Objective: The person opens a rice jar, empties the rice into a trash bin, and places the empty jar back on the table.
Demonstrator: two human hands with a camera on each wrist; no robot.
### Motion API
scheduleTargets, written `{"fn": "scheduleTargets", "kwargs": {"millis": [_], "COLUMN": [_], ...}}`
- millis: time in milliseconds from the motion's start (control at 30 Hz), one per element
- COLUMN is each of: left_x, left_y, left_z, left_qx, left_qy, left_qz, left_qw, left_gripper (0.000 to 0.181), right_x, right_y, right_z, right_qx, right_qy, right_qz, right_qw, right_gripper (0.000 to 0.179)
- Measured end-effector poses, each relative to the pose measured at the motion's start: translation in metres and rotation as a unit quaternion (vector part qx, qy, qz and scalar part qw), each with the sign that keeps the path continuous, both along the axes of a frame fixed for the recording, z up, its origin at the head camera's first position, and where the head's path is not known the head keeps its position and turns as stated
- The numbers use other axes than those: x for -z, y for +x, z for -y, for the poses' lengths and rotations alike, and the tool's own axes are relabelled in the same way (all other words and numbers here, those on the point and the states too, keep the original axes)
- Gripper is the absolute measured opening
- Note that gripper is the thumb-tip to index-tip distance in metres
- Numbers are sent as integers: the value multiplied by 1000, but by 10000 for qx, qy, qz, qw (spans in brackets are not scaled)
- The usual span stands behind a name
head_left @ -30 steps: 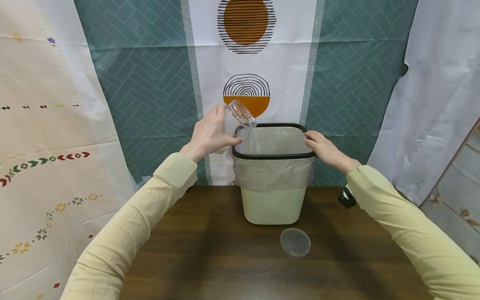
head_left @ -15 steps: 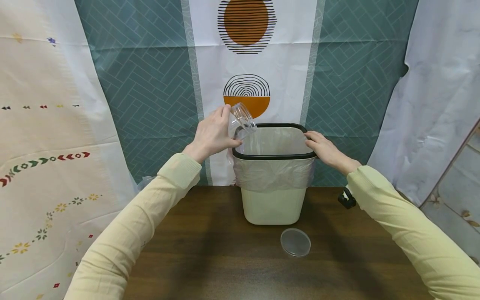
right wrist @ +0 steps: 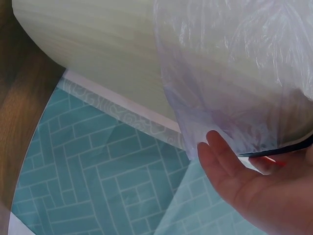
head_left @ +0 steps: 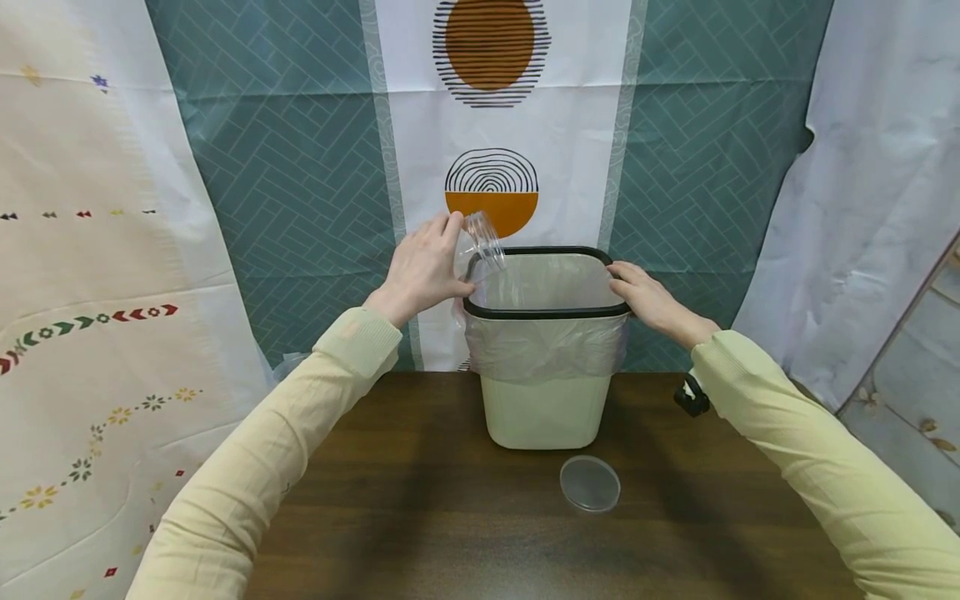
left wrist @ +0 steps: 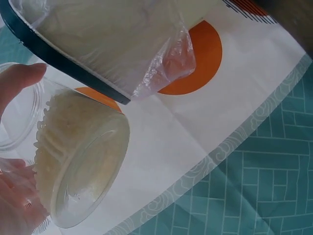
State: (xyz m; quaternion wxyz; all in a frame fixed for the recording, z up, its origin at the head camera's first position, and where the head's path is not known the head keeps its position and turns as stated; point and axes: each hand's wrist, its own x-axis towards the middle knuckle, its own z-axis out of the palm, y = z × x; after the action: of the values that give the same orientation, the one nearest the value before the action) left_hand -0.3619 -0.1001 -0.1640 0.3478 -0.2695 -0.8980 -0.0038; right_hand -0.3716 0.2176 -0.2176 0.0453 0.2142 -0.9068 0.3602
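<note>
My left hand (head_left: 422,265) grips a clear plastic jar (head_left: 483,242), tilted with its mouth toward the trash can (head_left: 547,417). In the left wrist view the jar (left wrist: 93,156) holds a pale beige mass with a ragged, frilly edge; its kind is unclear. My right hand (head_left: 652,304) holds the can's black rim (head_left: 551,314) at the right side. Seen from the right wrist, fingers of that hand (right wrist: 264,191) lie along the outside of the clear bag liner (right wrist: 220,83). A clear round lid (head_left: 590,483) lies flat on the table in front of the can.
The can stands at the far part of the dark wooden table (head_left: 450,525). Behind it hangs a green and white patterned cloth (head_left: 300,167). Pale curtains (head_left: 97,267) flank both sides. A small black object (head_left: 692,396) shows beneath the right sleeve.
The jar in my left hand has tipped further, its mouth turning down toward the can. My right hand stays at the rim, and the lid has not moved.
</note>
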Motion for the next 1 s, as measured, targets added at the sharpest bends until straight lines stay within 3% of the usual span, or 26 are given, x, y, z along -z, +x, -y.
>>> {"fn": "scheduleTargets", "kwargs": {"millis": [267,500,1000], "left_x": [-1,-1,2], "left_y": [-1,-1,-5], "left_z": [1,-1,-3], "left_qx": [-43,-127,-137], "left_qy": [-147,-238,-418], "left_qz": [-167,-84,-407], "left_qw": [9997,9996,9982], "left_gripper": [79,86,78], "right_x": [-1,-1,0], "right_y": [1,1,0], "right_z": [1,0,-1], "right_qx": [8,30,20], "right_qy": [64,128,50], "right_qz": [-12,-30,-40], "right_qw": [10000,9999,10000], "right_gripper": [52,51,53]}}
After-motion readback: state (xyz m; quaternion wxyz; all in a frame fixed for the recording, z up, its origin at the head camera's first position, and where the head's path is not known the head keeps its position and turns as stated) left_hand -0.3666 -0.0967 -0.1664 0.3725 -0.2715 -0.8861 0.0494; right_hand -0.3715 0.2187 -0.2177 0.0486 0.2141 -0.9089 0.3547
